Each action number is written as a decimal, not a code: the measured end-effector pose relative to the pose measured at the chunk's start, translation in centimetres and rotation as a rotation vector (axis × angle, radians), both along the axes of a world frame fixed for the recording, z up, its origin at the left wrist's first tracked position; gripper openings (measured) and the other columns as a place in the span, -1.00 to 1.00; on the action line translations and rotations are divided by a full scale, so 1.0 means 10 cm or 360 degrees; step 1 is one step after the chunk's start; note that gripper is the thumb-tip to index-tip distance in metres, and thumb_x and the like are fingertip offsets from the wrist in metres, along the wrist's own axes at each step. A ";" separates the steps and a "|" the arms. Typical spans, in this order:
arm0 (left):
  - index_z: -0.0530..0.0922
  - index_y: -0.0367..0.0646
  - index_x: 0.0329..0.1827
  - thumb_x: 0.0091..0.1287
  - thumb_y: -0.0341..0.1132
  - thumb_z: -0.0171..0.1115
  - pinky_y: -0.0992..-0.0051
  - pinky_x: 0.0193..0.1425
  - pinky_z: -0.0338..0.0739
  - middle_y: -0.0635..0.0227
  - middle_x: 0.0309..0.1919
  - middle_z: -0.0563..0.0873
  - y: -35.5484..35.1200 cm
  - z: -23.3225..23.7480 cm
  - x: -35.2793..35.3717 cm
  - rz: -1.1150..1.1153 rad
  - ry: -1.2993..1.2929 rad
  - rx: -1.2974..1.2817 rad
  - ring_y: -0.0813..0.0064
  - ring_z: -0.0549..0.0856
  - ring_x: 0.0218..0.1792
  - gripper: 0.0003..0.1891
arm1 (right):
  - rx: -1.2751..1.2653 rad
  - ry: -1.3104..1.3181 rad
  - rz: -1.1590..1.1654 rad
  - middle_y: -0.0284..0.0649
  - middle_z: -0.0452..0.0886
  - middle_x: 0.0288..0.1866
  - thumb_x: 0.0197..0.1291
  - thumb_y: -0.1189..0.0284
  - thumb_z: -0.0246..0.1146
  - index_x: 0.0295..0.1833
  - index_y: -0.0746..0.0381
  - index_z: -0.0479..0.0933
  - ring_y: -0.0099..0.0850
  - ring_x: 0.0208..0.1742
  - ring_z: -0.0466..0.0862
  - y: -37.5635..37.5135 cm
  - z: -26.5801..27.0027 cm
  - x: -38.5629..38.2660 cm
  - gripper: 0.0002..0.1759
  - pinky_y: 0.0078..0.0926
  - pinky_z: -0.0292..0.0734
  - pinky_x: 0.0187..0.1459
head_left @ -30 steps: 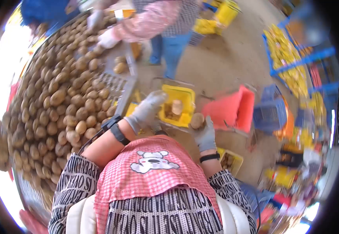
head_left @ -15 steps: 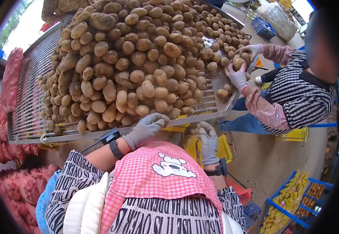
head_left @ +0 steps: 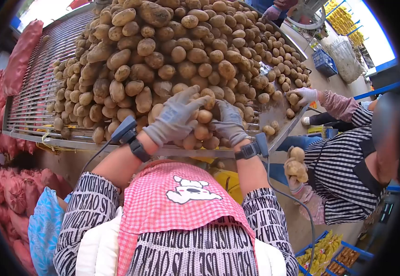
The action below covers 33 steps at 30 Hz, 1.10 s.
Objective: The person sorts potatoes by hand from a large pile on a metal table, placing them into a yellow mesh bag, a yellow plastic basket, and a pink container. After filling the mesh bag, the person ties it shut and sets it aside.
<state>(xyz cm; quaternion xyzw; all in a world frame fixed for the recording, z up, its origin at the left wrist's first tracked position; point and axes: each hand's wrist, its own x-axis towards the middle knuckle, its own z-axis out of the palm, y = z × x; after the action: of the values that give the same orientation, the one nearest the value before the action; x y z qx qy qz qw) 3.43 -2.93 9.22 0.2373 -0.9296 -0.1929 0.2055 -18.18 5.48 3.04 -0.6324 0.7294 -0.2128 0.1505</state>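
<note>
A big heap of brown potatoes (head_left: 172, 60) lies on a metal slatted sorting table (head_left: 39, 110). My left hand (head_left: 174, 117), in a grey glove, rests spread on the potatoes at the near edge of the heap. Just to its right, my right hand (head_left: 230, 122), also grey-gloved, lies on the same potatoes with its fingers curled over them. A few potatoes (head_left: 202, 131) sit between the two hands. Neither hand has lifted a potato clear of the pile. Black wrist devices sit on both forearms.
A person in a striped top (head_left: 342, 170) stands to the right, one gloved hand (head_left: 303, 94) on the table's potatoes, the other holding potatoes (head_left: 295, 166). Red mesh sacks (head_left: 6, 202) are stacked at left. A yellow crate (head_left: 230, 179) sits under the table edge; blue crates (head_left: 324, 62) stand beyond.
Both my hands have risen from the table's front rail onto the heap and now lie on the potatoes. A second earlier my right hand held a potato over a yellow crate.
</note>
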 end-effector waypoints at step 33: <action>0.40 -0.10 0.44 0.56 0.04 0.05 -0.26 0.36 0.49 0.05 0.39 0.51 -0.41 -0.02 0.01 -0.0228 0.1692 0.3523 -0.03 0.59 0.31 -0.47 | -0.0037 -0.1342 -0.0624 0.00 0.63 0.24 0.31 0.21 0.30 0.42 0.32 0.41 -0.13 0.21 0.68 -0.22 -0.21 -0.79 -0.35 -0.27 0.64 0.12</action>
<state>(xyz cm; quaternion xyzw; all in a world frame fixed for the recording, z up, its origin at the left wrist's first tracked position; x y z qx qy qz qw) 3.55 -7.06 9.00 0.1241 -0.0765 -0.9609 0.2356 -26.05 3.26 0.97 -0.3426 0.7080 -0.4838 0.3838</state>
